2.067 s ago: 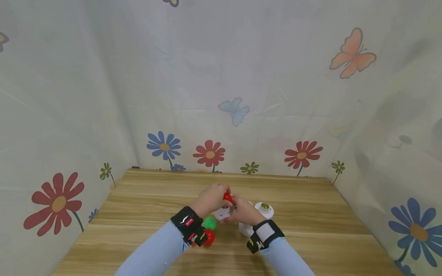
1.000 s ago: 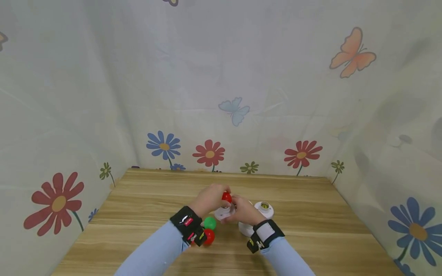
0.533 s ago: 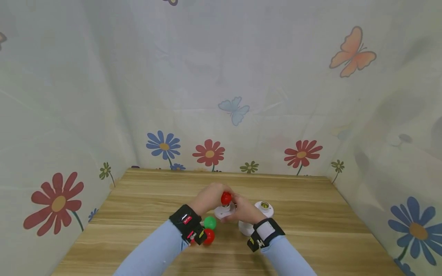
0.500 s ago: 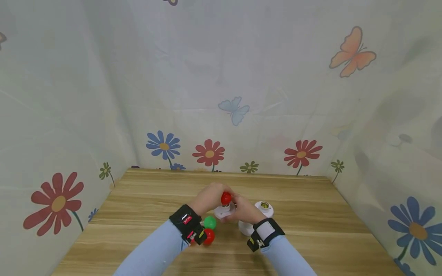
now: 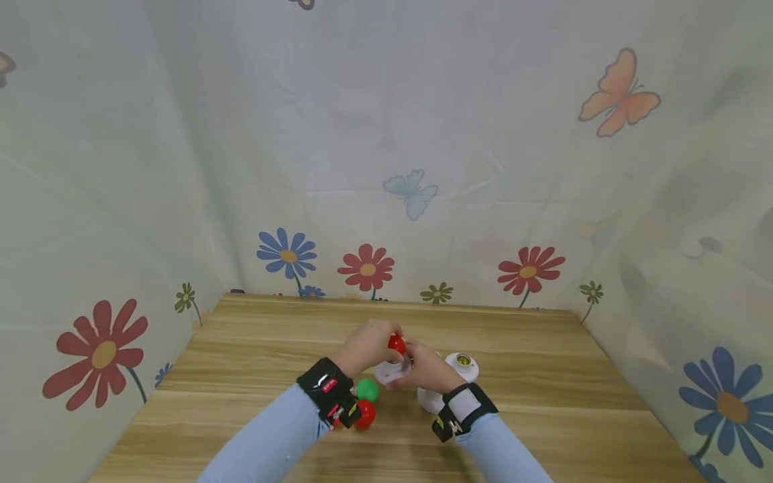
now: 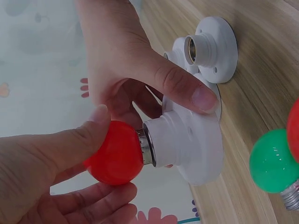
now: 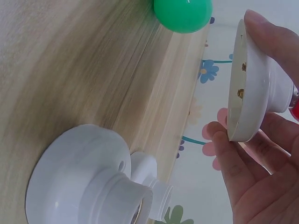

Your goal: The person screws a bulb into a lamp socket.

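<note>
In my left hand (image 5: 367,347) a red light bulb (image 6: 117,156) is held between thumb and fingers. Its metal screw base sits partly inside the mouth of a white lamp holder (image 6: 201,144), with some thread still showing. My right hand (image 5: 427,370) grips that holder by its round base, thumb on one side and fingers on the other. The holder is raised off the table and tilted. From the right wrist view its hollow underside shows brass screws (image 7: 240,93). The left hand is hidden in that view.
More white lamp holders stand on the wooden table (image 5: 519,422) right of my hands, one with its brass socket (image 5: 464,361) facing up. Near my left wrist lie a green bulb (image 5: 367,390) and a red bulb (image 5: 365,414), with more red partly hidden. A flowered curtain (image 5: 338,134) hangs behind.
Half a second ago the left fingers were extended behind the bulb, leaving its front uncovered; now thumb and fingers are round it again. The right hand and lamp holder have barely moved.
</note>
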The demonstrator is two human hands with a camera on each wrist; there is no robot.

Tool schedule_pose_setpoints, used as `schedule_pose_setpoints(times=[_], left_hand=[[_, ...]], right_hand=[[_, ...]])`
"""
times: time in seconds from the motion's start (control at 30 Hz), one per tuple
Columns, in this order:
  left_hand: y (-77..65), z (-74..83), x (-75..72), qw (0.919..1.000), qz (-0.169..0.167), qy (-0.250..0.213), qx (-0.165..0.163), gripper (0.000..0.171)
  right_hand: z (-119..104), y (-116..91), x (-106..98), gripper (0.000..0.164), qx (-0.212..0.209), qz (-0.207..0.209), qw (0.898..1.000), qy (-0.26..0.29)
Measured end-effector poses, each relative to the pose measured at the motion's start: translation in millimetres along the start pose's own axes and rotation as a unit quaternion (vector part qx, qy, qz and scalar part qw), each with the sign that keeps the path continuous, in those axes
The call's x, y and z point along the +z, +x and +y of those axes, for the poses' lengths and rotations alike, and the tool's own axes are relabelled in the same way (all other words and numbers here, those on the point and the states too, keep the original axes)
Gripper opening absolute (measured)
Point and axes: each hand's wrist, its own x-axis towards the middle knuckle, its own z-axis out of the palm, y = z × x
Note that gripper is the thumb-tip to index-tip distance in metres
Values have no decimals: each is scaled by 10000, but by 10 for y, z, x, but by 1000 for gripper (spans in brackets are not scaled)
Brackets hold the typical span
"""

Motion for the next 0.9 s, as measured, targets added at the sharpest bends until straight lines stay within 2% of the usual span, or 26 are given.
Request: schedule_pose_setpoints(times=[0.13, 0.27, 0.37, 0.43, 0.6, 0.9], left_hand=[[-9, 13, -5, 10000, 33, 23, -40, 41], [-13, 11, -2, 9999, 32, 105, 21, 55], [-15, 0, -1, 9996, 20, 202, 186, 62], [-15, -7, -5, 9992, 5, 219, 320, 59], [-5, -25, -13, 9979, -36, 259, 588, 37], [-22, -5, -6, 9988, -74, 133, 459, 34]], right_hand=[[7, 2, 5, 72, -23, 6, 10000, 22], [-2, -12, 7, 70, -5, 18, 10000, -1], [-10, -26, 10, 70, 17, 41, 10000, -46], [-12, -31, 12, 71, -39, 49, 10000, -54], [-14, -39, 14, 79, -74, 35, 9999, 129], [-5, -30, 19, 82, -19, 89, 9999, 57]])
